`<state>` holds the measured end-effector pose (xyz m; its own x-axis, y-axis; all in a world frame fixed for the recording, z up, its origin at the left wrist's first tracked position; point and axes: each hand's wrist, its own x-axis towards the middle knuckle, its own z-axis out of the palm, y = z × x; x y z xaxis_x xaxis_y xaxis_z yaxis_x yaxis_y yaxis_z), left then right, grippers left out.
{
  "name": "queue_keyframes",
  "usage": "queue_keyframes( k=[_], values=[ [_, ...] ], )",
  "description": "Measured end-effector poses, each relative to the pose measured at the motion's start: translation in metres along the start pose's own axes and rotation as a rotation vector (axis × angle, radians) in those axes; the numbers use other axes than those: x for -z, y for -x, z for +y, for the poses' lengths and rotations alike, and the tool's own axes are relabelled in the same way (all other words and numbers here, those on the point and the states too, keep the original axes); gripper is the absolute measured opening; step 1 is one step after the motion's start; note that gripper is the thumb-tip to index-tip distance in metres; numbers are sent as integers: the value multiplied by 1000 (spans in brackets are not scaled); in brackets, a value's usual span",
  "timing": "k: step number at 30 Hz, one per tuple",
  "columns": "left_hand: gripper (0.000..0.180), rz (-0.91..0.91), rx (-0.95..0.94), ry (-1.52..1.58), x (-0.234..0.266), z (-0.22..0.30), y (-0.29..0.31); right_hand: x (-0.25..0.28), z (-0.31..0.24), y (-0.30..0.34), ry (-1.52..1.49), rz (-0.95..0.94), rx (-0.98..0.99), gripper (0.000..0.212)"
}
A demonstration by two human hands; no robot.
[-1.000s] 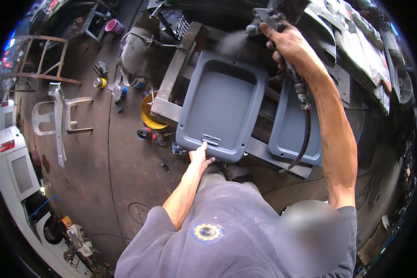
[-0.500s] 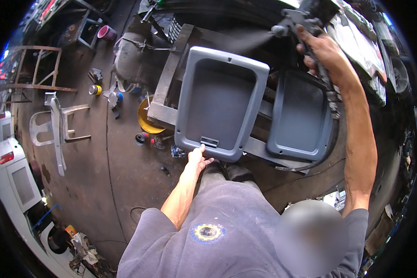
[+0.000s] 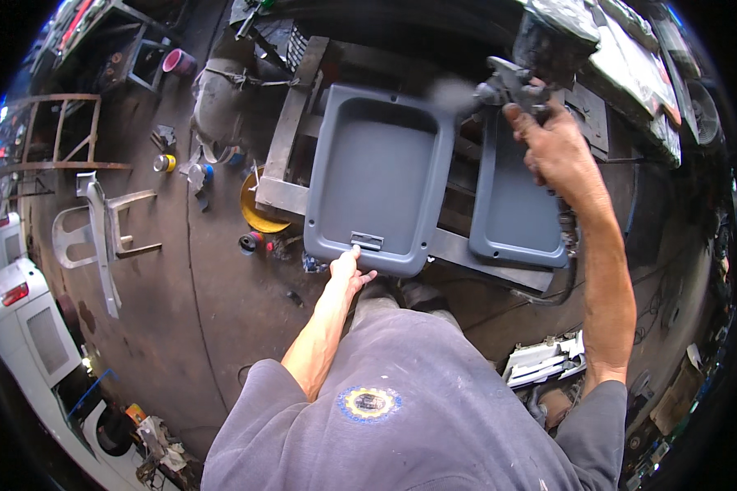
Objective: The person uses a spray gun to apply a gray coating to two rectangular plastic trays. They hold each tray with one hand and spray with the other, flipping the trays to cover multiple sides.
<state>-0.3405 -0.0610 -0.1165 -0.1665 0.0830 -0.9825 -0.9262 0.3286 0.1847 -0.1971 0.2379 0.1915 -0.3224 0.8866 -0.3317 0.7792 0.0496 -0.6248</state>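
My left hand grips the near edge of a grey tray-like panel, its thumb at a small slotted latch. The panel has a raised rim, rounded corners and small holes, and is held over a metal frame. In my right hand is a spray gun, its nozzle pointing left at the panel's far right corner, with a pale mist in front of it. The gun's dark cup rises above the hand. A second grey panel lies on the frame to the right, partly hidden by my right hand and the gun.
The metal frame runs under both panels. A hose curves near its right end. On the floor to the left are a yellow basin, several cans and a white plastic chair. White parts lie at lower right.
My right hand has brought the spray gun nearer to me and a little left, closer to the held panel. That panel now sits straighter, its far right corner shifted left.
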Motion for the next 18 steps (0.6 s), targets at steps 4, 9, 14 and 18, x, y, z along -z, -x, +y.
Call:
queue_keyframes(
  k=[4,9,14,18],
  values=[
    [43,14,-15,-18,2,-2,-4,-40,-30,12,-154,-50,200,46],
    [46,32,-3,-11,-5,-1,7,-48,-40,27,-272,-186,269,47],
    [66,-54,-81,-10,16,-23,0,-33,-5,43,-192,-95,183,48],
    [102,42,-96,-126,25,-39,41,-12,47,68,-215,23,136,60]
  ],
)
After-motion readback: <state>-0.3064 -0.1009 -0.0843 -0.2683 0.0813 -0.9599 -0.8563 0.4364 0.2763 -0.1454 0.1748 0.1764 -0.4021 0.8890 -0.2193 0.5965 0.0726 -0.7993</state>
